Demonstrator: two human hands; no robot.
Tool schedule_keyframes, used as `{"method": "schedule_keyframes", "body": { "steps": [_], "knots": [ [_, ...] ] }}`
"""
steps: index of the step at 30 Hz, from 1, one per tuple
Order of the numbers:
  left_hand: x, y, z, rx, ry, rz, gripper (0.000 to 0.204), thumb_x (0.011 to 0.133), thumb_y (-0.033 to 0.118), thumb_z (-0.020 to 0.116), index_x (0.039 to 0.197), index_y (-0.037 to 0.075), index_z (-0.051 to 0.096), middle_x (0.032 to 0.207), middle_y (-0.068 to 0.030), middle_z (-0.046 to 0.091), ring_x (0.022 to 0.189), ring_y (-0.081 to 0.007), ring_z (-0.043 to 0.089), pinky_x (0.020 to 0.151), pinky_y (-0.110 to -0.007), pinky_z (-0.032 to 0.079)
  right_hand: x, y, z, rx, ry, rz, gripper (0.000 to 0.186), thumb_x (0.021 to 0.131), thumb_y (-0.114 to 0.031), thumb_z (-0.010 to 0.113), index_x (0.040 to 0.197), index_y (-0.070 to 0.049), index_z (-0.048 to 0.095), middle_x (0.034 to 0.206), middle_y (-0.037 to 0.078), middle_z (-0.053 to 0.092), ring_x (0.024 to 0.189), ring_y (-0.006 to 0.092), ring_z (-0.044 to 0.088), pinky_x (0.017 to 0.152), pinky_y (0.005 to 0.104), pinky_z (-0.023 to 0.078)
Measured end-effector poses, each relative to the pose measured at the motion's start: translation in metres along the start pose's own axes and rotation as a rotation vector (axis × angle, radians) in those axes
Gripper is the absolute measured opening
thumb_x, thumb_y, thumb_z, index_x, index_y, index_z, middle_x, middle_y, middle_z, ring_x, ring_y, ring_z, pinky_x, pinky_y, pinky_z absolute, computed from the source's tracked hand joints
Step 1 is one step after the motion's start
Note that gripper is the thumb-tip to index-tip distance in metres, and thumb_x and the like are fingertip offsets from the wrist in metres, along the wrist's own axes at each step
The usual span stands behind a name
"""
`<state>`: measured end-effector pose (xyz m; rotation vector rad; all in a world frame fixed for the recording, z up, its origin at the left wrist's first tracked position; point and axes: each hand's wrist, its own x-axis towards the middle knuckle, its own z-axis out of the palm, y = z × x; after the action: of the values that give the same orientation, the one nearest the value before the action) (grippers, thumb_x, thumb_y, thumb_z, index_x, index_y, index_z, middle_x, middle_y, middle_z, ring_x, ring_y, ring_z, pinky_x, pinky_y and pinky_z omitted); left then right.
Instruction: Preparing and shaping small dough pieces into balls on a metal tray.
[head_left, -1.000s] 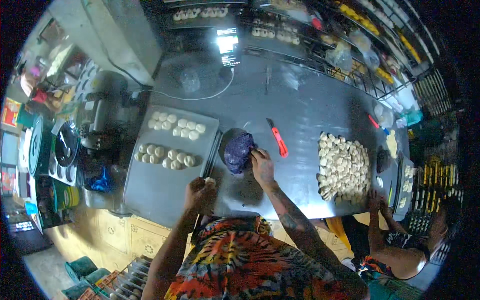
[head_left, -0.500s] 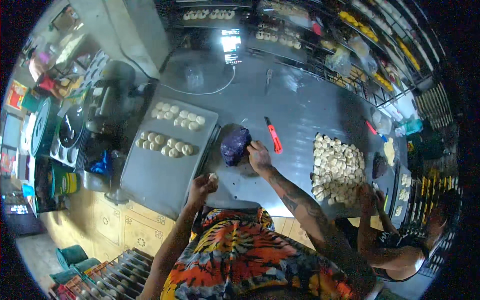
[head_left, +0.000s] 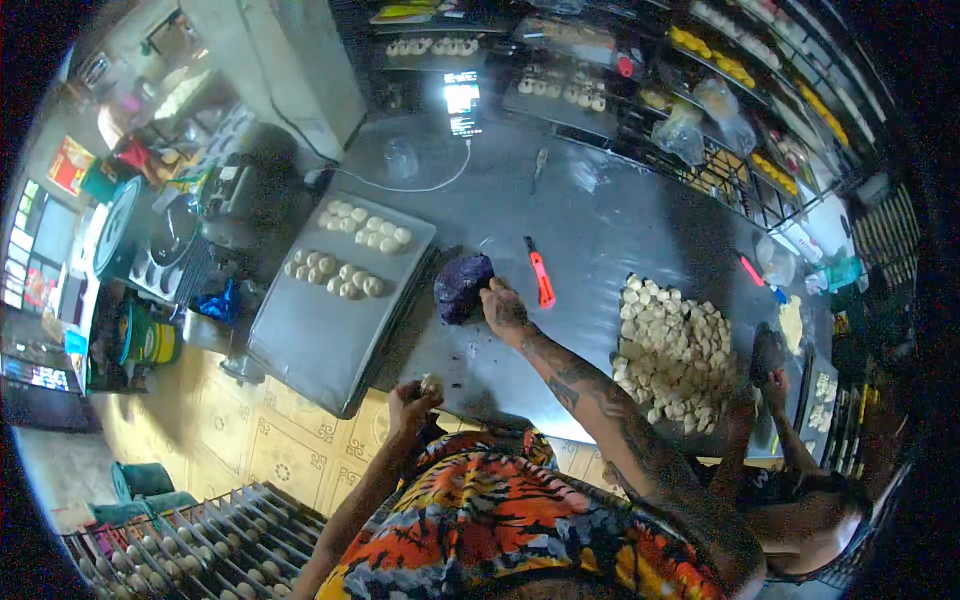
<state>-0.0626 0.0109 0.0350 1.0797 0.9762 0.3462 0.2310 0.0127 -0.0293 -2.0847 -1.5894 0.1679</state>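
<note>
On the grey table sits a dark purple lump of paste (head_left: 462,289). My right hand (head_left: 506,308) reaches to its right side, with its fingers drawn together against the paste; whether a piece is pinched off cannot be seen. Close to my body, at the table's front edge, my left hand (head_left: 413,406) is closed around a small pale piece of dough (head_left: 431,384). Left of the paste, a metal tray (head_left: 310,350) carries several round white dough balls (head_left: 380,234) in clusters.
A red box cutter (head_left: 540,275) lies right of the paste. Many flattened dough pieces (head_left: 675,345) cover the table farther right, beside a co-worker's hand (head_left: 776,380). A lit phone (head_left: 462,105) with a white cable stands at the back. Racks (head_left: 720,165) line the back right.
The view has shifted slightly. My right hand stays at the paste's right side, and my left hand still holds the dough near the table edge. The co-worker's hands have moved.
</note>
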Motion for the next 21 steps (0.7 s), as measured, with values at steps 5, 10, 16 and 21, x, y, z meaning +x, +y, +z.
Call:
{"method": "schedule_keyframes", "body": {
  "steps": [5, 10, 16, 21],
  "knots": [
    [0.019, 0.006, -0.002, 0.026, -0.069, -0.035, 0.028, 0.089, 0.021, 0.071, 0.099, -0.005, 0.068, 0.085, -0.0085, 0.068, 0.071, -0.0141, 0.063, 0.07, -0.028, 0.051, -0.015, 0.0, -0.019, 0.252, -0.234, 0.175, 0.014, 0.082, -0.012, 0.063, 0.087, 0.001, 0.065, 0.084, 0.011, 0.065, 0.074, 0.0286, 0.059, 0.069, 0.0393, 0.048],
    [0.099, -0.006, -0.027, 0.087, -0.228, 0.259, 0.028, 0.091, 0.02, 0.071, 0.096, -0.007, 0.069, 0.084, -0.0099, 0.068, 0.072, -0.0146, 0.064, 0.067, -0.029, 0.052, -0.027, -0.053, -0.016, 0.577, -0.129, 0.262, 0.018, 0.083, -0.01, 0.07, 0.093, 0.004, 0.072, 0.079, 0.011, 0.072, 0.064, 0.0216, 0.061, 0.064, 0.0338, 0.048],
    [0.14, -0.005, -0.044, 0.788, -0.519, 1.051, 0.025, 0.09, 0.017, 0.072, 0.094, -0.008, 0.07, 0.084, -0.0102, 0.069, 0.072, -0.0145, 0.064, 0.066, -0.028, 0.053, -0.056, -0.153, -0.019, 0.215, 0.144, 0.247, 0.018, 0.088, -0.009, 0.067, 0.101, 0.002, 0.072, 0.084, 0.009, 0.071, 0.068, 0.0185, 0.061, 0.065, 0.0328, 0.048],
    [0.135, -0.013, -0.044, 0.519, -0.546, 0.69, 0.023, 0.09, 0.014, 0.072, 0.094, -0.008, 0.07, 0.082, -0.0089, 0.069, 0.07, -0.0136, 0.063, 0.064, -0.026, 0.052, -0.074, -0.157, -0.014, 0.452, 0.244, 0.38, 0.02, 0.088, -0.005, 0.065, 0.106, 0.0, 0.071, 0.088, 0.008, 0.07, 0.071, 0.0186, 0.061, 0.067, 0.0325, 0.048]
  ]
}}
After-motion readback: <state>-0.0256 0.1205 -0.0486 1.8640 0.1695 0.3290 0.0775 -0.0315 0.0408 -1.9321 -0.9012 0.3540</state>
